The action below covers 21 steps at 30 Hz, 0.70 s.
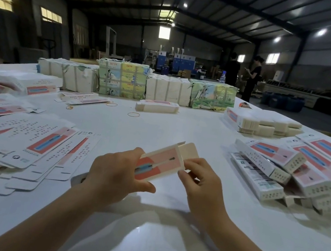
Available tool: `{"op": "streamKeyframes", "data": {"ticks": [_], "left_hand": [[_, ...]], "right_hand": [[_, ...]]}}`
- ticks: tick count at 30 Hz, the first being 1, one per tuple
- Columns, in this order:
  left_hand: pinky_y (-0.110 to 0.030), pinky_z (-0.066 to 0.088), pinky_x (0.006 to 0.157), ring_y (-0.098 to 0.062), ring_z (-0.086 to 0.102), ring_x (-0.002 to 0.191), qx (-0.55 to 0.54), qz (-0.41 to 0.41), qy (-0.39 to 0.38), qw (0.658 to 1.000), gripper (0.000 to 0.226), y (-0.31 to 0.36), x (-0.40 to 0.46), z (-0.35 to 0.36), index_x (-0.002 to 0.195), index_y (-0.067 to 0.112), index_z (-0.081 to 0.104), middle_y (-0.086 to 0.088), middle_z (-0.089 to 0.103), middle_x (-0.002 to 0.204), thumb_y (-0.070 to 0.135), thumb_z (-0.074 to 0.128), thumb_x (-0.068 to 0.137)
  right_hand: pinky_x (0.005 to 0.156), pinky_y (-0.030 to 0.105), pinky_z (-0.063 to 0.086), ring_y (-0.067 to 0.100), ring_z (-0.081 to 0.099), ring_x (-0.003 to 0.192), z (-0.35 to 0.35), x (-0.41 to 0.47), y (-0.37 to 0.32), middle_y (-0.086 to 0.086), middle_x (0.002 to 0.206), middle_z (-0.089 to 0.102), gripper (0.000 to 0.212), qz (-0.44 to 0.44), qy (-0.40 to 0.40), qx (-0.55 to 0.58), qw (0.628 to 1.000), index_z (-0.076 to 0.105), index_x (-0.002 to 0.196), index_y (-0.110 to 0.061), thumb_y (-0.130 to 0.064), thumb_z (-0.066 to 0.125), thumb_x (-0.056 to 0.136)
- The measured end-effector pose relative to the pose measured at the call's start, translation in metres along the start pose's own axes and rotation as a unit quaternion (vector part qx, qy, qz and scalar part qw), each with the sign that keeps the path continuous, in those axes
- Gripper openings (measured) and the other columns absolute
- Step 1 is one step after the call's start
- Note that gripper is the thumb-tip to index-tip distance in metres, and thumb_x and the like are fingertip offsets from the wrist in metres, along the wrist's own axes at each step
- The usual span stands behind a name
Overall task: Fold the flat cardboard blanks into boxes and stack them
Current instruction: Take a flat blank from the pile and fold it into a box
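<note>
A partly folded pink and white box (162, 161) is held over the white table (140, 241), slanting up to the right, with its plain end flap (188, 151) standing open at the far end. My left hand (114, 177) grips the box's near end, thumb underneath. My right hand (201, 181) pinches the box's right edge near the flap. Flat printed blanks (32, 144) lie fanned out on the table to the left. Folded boxes (296, 175) are piled at the right.
Wrapped bundles (122, 78) stand in a row at the table's far side, with a small stack of blanks (157, 106) before them and another stack (259, 123) at the far right. Rubber bands (133, 114) lie mid-table. Two people (253, 78) stand beyond the table.
</note>
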State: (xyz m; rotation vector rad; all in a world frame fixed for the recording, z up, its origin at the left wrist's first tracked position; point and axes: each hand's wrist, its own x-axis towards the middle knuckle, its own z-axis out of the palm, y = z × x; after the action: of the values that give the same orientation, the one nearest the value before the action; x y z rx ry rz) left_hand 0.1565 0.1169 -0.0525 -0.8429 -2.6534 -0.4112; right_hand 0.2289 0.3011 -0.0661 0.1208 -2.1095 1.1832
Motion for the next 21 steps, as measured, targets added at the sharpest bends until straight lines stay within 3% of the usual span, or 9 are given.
{"op": "streamKeyframes", "data": {"ticks": [3,6,8,9,11,13,17,21], "left_hand": [[-0.014,0.043,0.060,-0.009,0.056,0.071,-0.014,0.008,-0.022,1.000,0.059,0.000,-0.001,0.000,0.112,0.037,0.044,0.016,0.058,0.108,0.072,0.062,0.068],[-0.015,0.041,0.061,-0.010,0.055,0.074,0.002,0.012,-0.032,0.999,0.056,0.001,-0.002,0.001,0.111,0.037,0.042,0.017,0.058,0.109,0.070,0.062,0.070],[-0.019,0.047,0.065,-0.010,0.056,0.078,0.034,0.018,-0.025,0.999,0.057,0.003,-0.002,0.001,0.112,0.035,0.042,0.016,0.058,0.110,0.070,0.061,0.071],[-0.022,0.050,0.069,-0.010,0.058,0.081,0.046,0.022,-0.021,0.998,0.058,0.003,-0.002,0.001,0.114,0.034,0.042,0.015,0.059,0.112,0.070,0.060,0.072],[-0.026,0.053,0.074,-0.010,0.059,0.085,0.055,0.025,-0.015,0.998,0.060,0.005,-0.003,0.002,0.116,0.033,0.042,0.014,0.059,0.114,0.071,0.059,0.072],[-0.027,0.054,0.075,-0.011,0.060,0.086,0.045,0.023,-0.007,0.999,0.060,0.007,-0.004,0.002,0.116,0.033,0.042,0.014,0.059,0.115,0.071,0.059,0.072],[-0.026,0.054,0.077,-0.011,0.061,0.088,0.033,0.026,0.008,0.999,0.062,0.013,-0.005,0.005,0.118,0.033,0.041,0.013,0.057,0.118,0.071,0.058,0.072],[-0.026,0.052,0.079,-0.012,0.059,0.096,0.066,0.029,0.030,0.997,0.065,0.021,-0.005,0.011,0.127,0.030,0.034,0.012,0.054,0.120,0.067,0.054,0.078]], "right_hand": [[0.061,0.008,0.041,0.003,0.055,0.070,-0.002,-0.002,0.001,-0.014,0.082,0.061,0.028,-0.001,-0.007,0.005,1.000,0.069,0.090,-0.022,0.004,0.061,0.084],[0.061,0.011,0.046,0.000,0.055,0.070,-0.004,-0.002,0.001,-0.012,0.077,0.058,0.061,0.038,-0.034,0.028,0.998,0.040,0.124,-0.042,0.001,0.059,0.086],[0.064,0.008,0.045,-0.005,0.055,0.071,-0.005,-0.001,0.003,-0.012,0.079,0.055,0.077,0.060,-0.076,0.004,0.995,0.016,0.137,-0.041,0.000,0.057,0.087],[0.065,0.006,0.043,-0.008,0.054,0.070,-0.005,0.000,0.004,-0.013,0.080,0.055,0.077,0.064,-0.094,-0.007,0.994,0.016,0.141,-0.037,0.001,0.056,0.087],[0.066,0.005,0.041,-0.009,0.053,0.071,-0.006,0.000,0.005,-0.013,0.085,0.055,0.066,0.066,-0.100,-0.013,0.993,0.034,0.142,-0.024,0.002,0.055,0.086],[0.068,0.008,0.043,-0.005,0.054,0.076,-0.006,0.000,0.004,-0.010,0.092,0.057,0.051,0.054,-0.079,-0.005,0.995,0.052,0.129,-0.018,0.005,0.054,0.084],[0.067,0.012,0.043,-0.001,0.053,0.077,-0.004,0.000,0.002,-0.008,0.095,0.056,0.053,0.043,-0.059,0.025,0.997,0.060,0.107,-0.032,0.011,0.051,0.078],[0.065,0.012,0.042,-0.003,0.053,0.073,-0.002,-0.001,0.001,-0.010,0.096,0.060,0.052,0.071,-0.084,0.064,0.992,0.058,0.100,-0.038,0.010,0.052,0.080]]}}
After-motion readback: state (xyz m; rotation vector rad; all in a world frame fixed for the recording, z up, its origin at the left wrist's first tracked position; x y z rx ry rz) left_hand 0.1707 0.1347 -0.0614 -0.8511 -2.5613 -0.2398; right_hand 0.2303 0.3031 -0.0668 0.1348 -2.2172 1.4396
